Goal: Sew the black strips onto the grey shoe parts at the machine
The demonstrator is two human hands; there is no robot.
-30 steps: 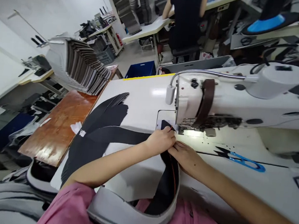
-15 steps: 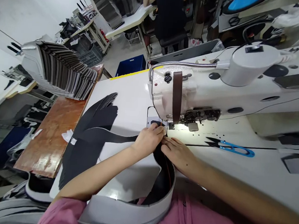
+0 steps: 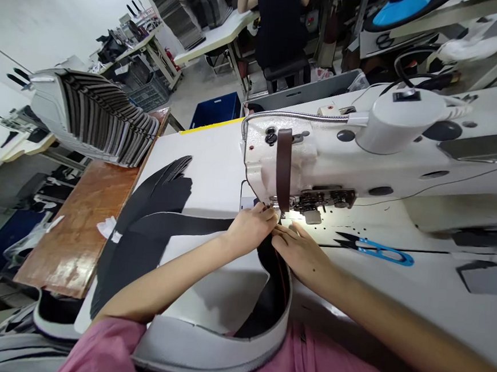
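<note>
A long grey-and-black fabric band (image 3: 218,353) loops from my lap up to the sewing machine (image 3: 315,157). My left hand (image 3: 251,227) is closed, pinching a dark fabric strip (image 3: 202,223) and the band's end right beside the presser foot. The strip's tail runs left over a fanned stack of dark fabric pieces (image 3: 135,257). Close by on the right, my right hand (image 3: 301,253) has its fingers together on the band's upper edge, thumb side hidden. The needle area is largely covered by my left fingers and a brown strap (image 3: 283,168).
Blue thread snips (image 3: 376,249) lie on the table right of my hands. A tall pile of grey padded pieces (image 3: 103,117) stands on a brown board (image 3: 68,235) to the left. A blue bin (image 3: 215,112) sits behind the table, and a person (image 3: 280,28) works farther back.
The dark strip's section left of my left hand has shifted right, toward the machine. Both hands stay at the needle with little movement; the view has shifted slightly.
</note>
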